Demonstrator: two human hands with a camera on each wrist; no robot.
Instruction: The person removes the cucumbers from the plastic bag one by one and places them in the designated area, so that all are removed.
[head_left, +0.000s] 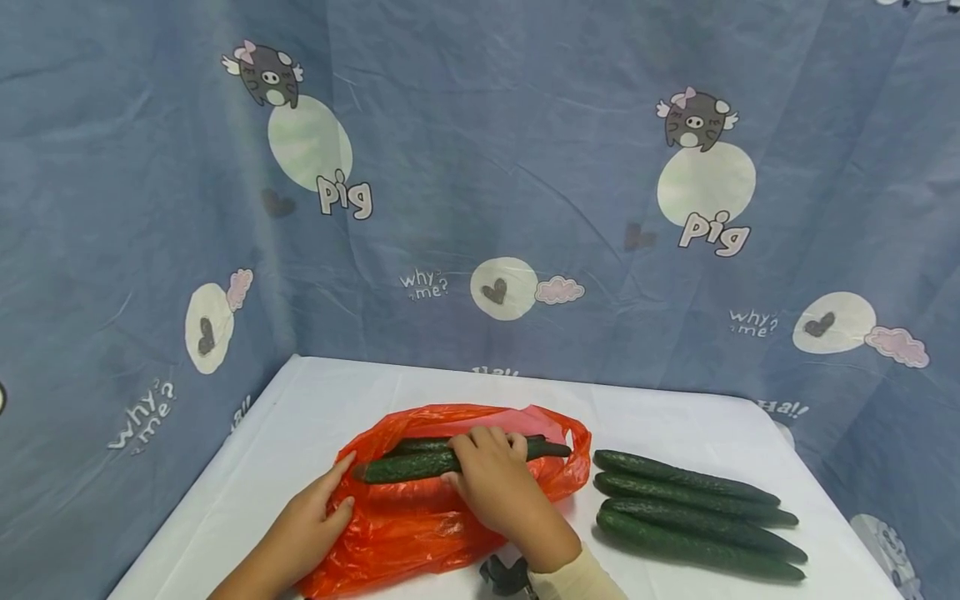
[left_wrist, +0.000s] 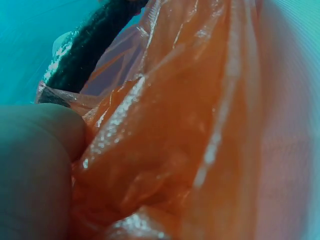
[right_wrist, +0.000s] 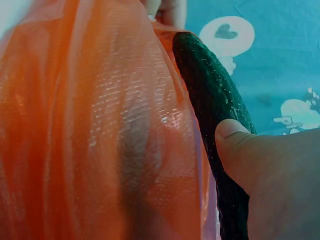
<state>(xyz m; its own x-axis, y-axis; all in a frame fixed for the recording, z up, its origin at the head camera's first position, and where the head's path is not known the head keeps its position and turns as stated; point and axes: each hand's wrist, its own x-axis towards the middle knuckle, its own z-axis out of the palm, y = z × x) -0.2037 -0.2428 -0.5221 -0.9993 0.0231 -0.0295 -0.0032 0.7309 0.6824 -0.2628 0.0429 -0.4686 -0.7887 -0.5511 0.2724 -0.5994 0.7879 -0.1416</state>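
In the head view, my right hand [head_left: 498, 487] grips a dark green cucumber [head_left: 412, 467] across its middle, at the mouth of a red plastic bag [head_left: 420, 525]. The right wrist view shows the thumb [right_wrist: 235, 135] pressed along the cucumber [right_wrist: 207, 75]. Just behind it, a second cucumber [head_left: 423, 445] lies inside the opening, partly hidden. At the bag's left side, my left hand [head_left: 311, 517] holds the rim between thumb and fingers. One end of the gripped cucumber comes close to those fingertips. The left wrist view has the crinkled bag [left_wrist: 150, 150] beside the thumb [left_wrist: 40, 145].
Several cucumbers [head_left: 697, 518] lie side by side on the white tabletop [head_left: 555, 400], right of the bag. A small black object [head_left: 504, 575] sits by the right wrist at the near edge. Blue printed cloth [head_left: 450, 167] hangs behind the table and along its sides.
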